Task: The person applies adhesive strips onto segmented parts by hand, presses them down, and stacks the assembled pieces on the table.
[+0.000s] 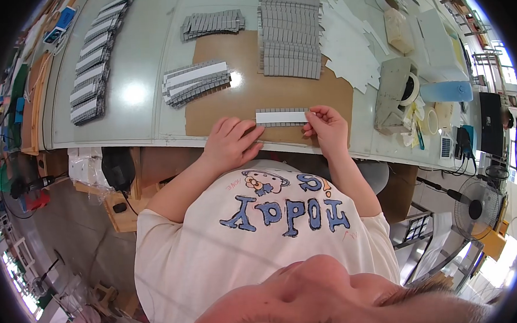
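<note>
A short grey slotted strip with a white band along it (281, 117) lies near the table's front edge, on a brown board (221, 111). My right hand (328, 128) pinches the strip's right end between thumb and fingers. At the left end, fingertips of my left hand (232, 142) touch the strip's lower corner, with the thumb held apart below. Ahead of the left hand is a small pile of similar grey strips with white bands (197, 80). A tall stack of plain grey strips (290, 37) stands beyond the strip, with a smaller grey pile (213, 24) to its left.
A long row of banded strips (94, 68) runs along the table's left side. White strips (349, 45) lie loosely right of the tall stack. Farther right are a tape dispenser (392, 96), a blue bottle (446, 91) and a calculator (445, 147). A fan (476, 208) stands beyond the table.
</note>
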{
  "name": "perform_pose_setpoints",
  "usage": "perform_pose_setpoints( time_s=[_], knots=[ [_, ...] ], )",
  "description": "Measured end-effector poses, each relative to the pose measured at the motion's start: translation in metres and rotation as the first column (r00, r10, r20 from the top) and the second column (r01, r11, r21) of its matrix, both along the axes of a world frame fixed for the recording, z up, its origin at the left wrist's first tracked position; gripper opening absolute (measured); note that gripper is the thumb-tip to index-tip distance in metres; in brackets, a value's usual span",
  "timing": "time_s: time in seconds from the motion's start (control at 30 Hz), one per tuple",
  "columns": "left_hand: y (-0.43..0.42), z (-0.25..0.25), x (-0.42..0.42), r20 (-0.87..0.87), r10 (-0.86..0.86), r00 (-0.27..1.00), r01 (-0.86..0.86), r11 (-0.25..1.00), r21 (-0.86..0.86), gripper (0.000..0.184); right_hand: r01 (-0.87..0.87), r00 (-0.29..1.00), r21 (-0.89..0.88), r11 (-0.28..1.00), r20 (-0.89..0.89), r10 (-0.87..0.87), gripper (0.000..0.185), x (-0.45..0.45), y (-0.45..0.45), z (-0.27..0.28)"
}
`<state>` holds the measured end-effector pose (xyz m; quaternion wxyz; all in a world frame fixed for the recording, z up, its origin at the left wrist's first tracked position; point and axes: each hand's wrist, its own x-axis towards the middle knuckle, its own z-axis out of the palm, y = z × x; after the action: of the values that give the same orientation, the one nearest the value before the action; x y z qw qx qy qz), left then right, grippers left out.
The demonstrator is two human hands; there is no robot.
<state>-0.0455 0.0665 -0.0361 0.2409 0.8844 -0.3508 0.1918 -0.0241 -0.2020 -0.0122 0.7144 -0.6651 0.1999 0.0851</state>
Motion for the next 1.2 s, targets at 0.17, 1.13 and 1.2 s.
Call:
perform_pose_setpoints(
  time_s=[0.17,1.13,1.2],
  knots=[
    [0.0,-0.004,0.0,-0.018,-0.004,1.0,0.004,1.0,-0.01,0.039,-0.004,1.0,-0.028,1.0,0.011,0.005,0.015,0.0,0.001,-0.003],
    [-0.002,-0.003,-0.002,0.03,0.002,1.0,-0.002,1.0,0.001,0.045,0.375,0.925,-0.388,0.842,0.088,-0.371,0.033,0.026,-0.227,0.046],
    [-0.003,-0.002,-0.002,0.032,0.002,0.999,-0.002,1.0,-0.003,0.045,0.422,0.903,-0.402,0.813,0.109,-0.416,0.034,0.032,-0.22,0.058]
  ],
)
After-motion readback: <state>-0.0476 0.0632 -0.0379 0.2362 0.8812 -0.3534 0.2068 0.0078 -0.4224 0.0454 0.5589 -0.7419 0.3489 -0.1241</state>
